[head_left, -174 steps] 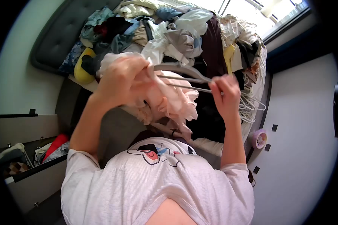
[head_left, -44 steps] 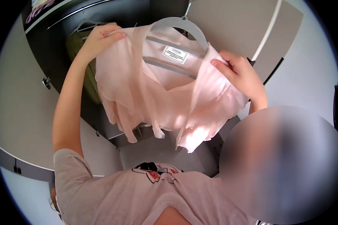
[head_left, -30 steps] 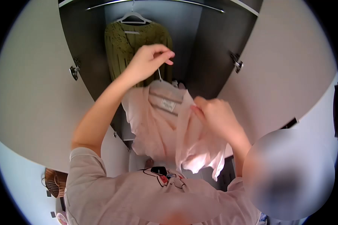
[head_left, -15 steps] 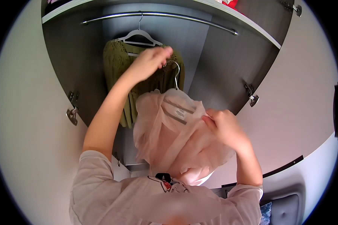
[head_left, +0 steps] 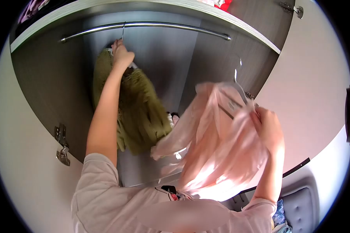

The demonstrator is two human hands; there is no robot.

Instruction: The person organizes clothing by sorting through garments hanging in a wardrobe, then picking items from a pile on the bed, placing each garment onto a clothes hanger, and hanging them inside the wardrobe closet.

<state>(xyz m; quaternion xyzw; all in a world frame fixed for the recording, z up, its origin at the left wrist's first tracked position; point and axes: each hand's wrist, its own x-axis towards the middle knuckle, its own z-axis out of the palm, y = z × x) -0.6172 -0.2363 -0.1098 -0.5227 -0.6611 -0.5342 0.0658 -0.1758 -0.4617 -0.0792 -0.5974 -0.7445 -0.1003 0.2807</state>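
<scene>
My left hand (head_left: 123, 57) is closed around the top of the hanger that carries an olive-green blouse (head_left: 142, 112), just below the hook (head_left: 124, 29) on the rail. The green blouse hangs tilted, its right side lower and smeared by motion. At the right, my right hand (head_left: 269, 126) grips the shoulder of a sheer pink blouse (head_left: 217, 136). That blouse is on a hanger (head_left: 239, 83) whose metal hook points up, apart from the rail. Whether my right fingers also hold the hanger under the fabric is hidden.
A metal rail (head_left: 163, 25) crosses the wardrobe beneath a shelf edge (head_left: 237, 23). Folded clothes (head_left: 35, 9) lie on the shelf. Open doors with hinges (head_left: 61, 145) stand at both sides. A grey padded headboard (head_left: 299, 206) shows at the lower right.
My left hand has moved left from beside the pink blouse's hook onto the green blouse's hanger. My right hand has carried the pink blouse rightward, and the green blouse has tilted.
</scene>
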